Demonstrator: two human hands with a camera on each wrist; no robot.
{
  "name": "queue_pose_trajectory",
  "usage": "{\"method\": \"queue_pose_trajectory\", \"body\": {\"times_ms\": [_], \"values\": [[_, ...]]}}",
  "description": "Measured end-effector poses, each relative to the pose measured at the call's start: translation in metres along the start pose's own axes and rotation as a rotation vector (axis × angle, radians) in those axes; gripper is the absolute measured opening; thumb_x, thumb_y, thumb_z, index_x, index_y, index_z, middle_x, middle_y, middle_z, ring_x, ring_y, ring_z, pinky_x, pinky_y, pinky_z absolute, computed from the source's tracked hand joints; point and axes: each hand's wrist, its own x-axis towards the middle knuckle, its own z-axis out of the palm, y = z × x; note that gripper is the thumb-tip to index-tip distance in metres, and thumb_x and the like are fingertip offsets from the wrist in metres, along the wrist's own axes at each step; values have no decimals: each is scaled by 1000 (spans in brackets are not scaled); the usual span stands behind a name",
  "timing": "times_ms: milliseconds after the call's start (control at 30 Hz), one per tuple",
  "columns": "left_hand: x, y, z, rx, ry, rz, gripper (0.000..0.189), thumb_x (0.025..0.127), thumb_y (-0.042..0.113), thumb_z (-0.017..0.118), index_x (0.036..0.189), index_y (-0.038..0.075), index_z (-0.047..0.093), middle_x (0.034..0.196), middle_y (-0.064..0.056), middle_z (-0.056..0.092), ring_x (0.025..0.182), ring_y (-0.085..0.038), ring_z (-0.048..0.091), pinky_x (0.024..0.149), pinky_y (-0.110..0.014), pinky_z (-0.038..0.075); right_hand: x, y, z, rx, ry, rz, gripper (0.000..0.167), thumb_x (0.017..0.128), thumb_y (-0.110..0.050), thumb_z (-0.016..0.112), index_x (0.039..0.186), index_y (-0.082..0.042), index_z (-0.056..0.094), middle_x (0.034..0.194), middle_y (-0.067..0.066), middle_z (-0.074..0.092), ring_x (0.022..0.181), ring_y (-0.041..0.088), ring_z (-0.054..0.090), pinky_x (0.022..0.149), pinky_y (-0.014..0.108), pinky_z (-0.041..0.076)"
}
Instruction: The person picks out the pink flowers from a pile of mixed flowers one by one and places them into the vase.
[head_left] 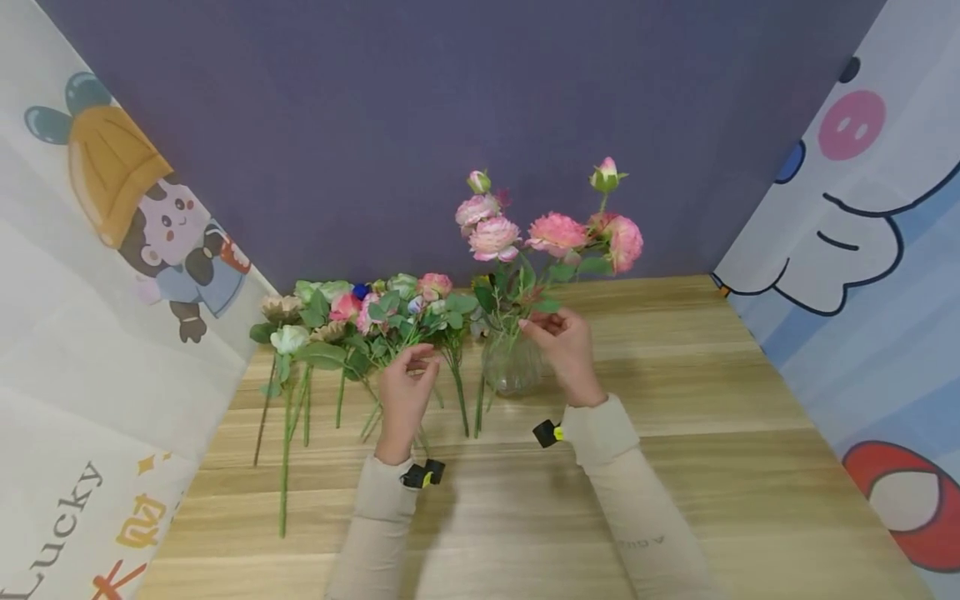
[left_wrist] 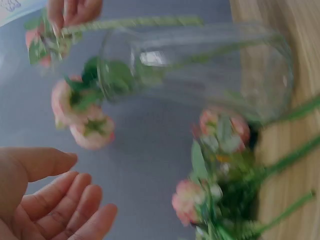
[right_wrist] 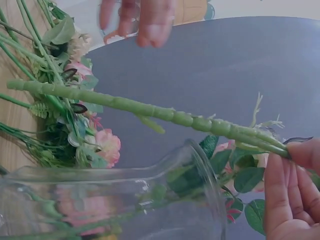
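Observation:
My right hand (head_left: 567, 348) pinches the upper part of a green flower stem (right_wrist: 125, 104) between thumb and fingers. Deep pink peony-like blooms (head_left: 557, 233) and a bud (head_left: 606, 177) top this spray. Its bare lower stem runs alongside the clear glass vase (head_left: 512, 371), overlapping the vase's edge in the left wrist view. Inside the vase stands another spray with paler pink blooms (head_left: 495, 239), its stem (left_wrist: 200, 57) seen through the glass. Left of the vase, my left hand (head_left: 405, 396) is raised near the lying flowers, fingers loosely bent and holding nothing.
Several artificial flowers, among them a white one (head_left: 288, 339) and a pink one (head_left: 433, 286), lie in a heap on the wooden table (head_left: 675, 500), stems toward me. A dark panel (head_left: 375, 142) rises behind; printed cloths hang on both sides.

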Motion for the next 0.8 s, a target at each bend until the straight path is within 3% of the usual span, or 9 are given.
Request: {"method": "queue_pose_trajectory", "body": {"times_ms": [200,400,700,800], "values": [[7,-27,-15,94,-16,-76,20,85,8,69,103,2,69,96,-13,70,80,-27,66,65,-36,54,8,-4,-7,40,0,-41,15,79,7,68,87,-2,60,74,-6,62,66,6,60,67,23,54],[8,-46,-26,179,-63,-155,25,85,10,67,109,1,67,102,-15,69,86,-29,65,72,-42,54,17,-8,-13,76,11,-37,17,80,7,68,85,-7,59,76,-3,61,68,7,59,69,24,54],[10,-59,-40,293,-39,-186,32,85,8,66,115,-4,64,110,-21,65,97,-37,62,78,-48,51,26,-19,-17,198,13,-60,21,82,9,65,82,-10,59,78,-2,59,69,9,57,69,24,54],[11,-63,-45,325,-37,-188,32,86,6,63,115,-6,63,111,-22,65,98,-38,61,74,-47,52,30,-23,-19,228,18,-67,21,82,11,63,82,-10,59,78,0,58,68,10,57,67,22,54]]}}
